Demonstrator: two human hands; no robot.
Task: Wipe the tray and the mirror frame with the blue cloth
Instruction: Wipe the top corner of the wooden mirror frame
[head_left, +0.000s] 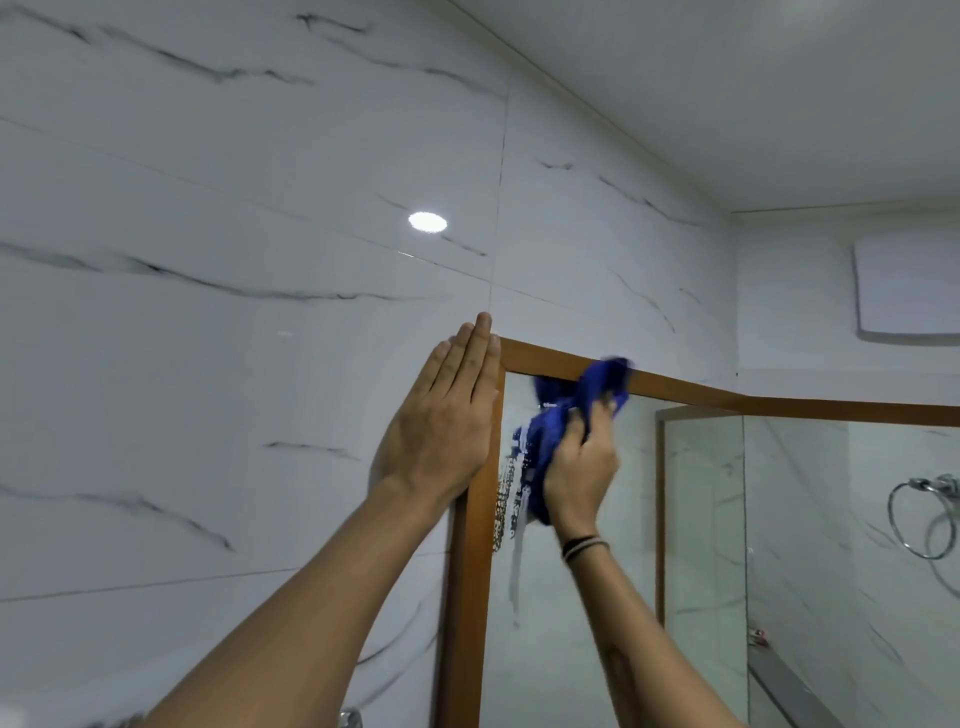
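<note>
A wall mirror with a brown wooden mirror frame (691, 387) fills the lower right of the head view. My right hand (579, 467) grips the bunched blue cloth (597, 387), whose top end presses on the frame's top bar near the upper left corner. My left hand (447, 421) lies flat with fingers together against the wall tile and the frame's left upright. Streaks of wet foam run down the mirror glass (571, 623) just under the cloth. No tray is in view.
White marble-look wall tiles (234, 312) surround the mirror. A white vent cover (906, 286) sits high on the right wall. The mirror reflects a chrome towel ring (922, 519) and a glass shower door. A chrome fixture (350, 719) peeks in at the bottom edge.
</note>
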